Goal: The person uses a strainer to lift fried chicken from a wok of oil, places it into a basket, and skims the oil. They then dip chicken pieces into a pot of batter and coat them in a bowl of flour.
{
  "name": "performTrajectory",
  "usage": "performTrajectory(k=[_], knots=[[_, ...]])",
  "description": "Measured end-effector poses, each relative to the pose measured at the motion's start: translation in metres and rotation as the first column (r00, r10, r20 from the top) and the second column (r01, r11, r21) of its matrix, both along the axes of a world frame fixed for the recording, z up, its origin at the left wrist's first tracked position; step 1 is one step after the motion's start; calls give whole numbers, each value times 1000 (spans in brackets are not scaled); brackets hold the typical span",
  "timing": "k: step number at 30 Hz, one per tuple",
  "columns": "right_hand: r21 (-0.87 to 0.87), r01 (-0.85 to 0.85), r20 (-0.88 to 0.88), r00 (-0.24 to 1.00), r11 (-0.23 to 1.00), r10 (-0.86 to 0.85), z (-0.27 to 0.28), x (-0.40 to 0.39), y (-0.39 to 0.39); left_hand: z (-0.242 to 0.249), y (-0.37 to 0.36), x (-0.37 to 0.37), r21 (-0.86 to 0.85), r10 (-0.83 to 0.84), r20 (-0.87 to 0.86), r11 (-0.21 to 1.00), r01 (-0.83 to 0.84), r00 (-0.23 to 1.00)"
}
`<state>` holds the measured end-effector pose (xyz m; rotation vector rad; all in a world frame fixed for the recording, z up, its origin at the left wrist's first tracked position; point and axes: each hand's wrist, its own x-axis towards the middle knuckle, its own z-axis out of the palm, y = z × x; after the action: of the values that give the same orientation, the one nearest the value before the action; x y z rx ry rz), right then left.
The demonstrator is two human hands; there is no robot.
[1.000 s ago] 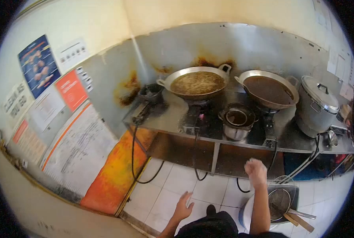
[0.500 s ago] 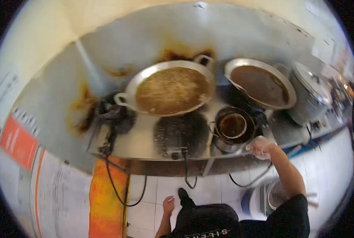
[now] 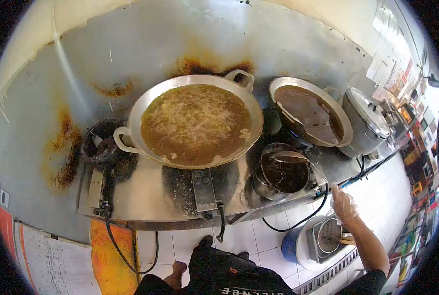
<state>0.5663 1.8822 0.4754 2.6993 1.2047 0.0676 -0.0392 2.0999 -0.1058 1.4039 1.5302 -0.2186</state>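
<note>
My right hand, in a clear plastic glove, is closed around the thin handle of a ladle. The ladle's round bowl is tilted at the top of a steel pot of dark liquid. Low in the view, my left hand hangs beside my body with its fingers curled, and nothing shows in it. In front of me a large two-handled wok holds bubbling oil with pale bits floating. A second wok of dark brown liquid stands to its right, above the steel pot.
A lidded steel pot stands at the right end of the metal stove counter. At the left is a blackened burner. Black hoses hang over the front edge. On the floor, a white bucket sits beside a round wire strainer.
The ladle bowl has gone from facing up in the pot to tilted near its rim. My right hand has moved away from the pot. The view has turned to the right.
</note>
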Motion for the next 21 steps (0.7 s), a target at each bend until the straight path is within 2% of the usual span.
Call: performTrajectory(k=[2, 6, 7, 9, 12, 13, 15, 18, 19, 20, 21], knots=[[17, -65, 73, 995, 998, 63, -26, 26, -23, 6, 13, 27, 12, -17, 103, 1000, 16, 995], [166, -113, 66, 992, 980, 103, -24, 3, -21, 16, 25, 59, 28, -66, 189, 998, 62, 980], [186, -190, 102, 980, 964, 173, -36, 8, -32, 17, 29, 63, 32, -88, 202, 996, 84, 975], [72, 103, -74, 993, 992, -97, -29, 5, -30, 19, 34, 70, 30, -130, 218, 992, 126, 967], [-54, 150, -91, 984, 987, -154, -7, -21, -15, 20, 28, 75, 33, -151, 226, 989, 147, 962], [58, 123, -103, 988, 991, -116, -5, -24, -17, 22, 22, 75, 32, -143, 230, 990, 140, 963], [140, 164, -125, 981, 976, -147, 0, -30, -19, 23, 7, 72, 34, -129, 241, 992, 124, 962], [121, 259, -189, 954, 958, -234, -9, -21, -20, 28, -16, 64, 41, -82, 239, 996, 75, 967], [236, 279, -287, 935, 931, -208, -28, -9, -36, 30, -25, 58, 41, -65, 232, 998, 57, 971], [307, 232, -333, 935, 923, -125, -16, -15, -38, 32, -33, 58, 40, -42, 237, 999, 34, 970], [371, 84, -234, 972, 925, 5, -10, -19, -41, 32, -45, 51, 41, -22, 222, 999, 14, 975]])
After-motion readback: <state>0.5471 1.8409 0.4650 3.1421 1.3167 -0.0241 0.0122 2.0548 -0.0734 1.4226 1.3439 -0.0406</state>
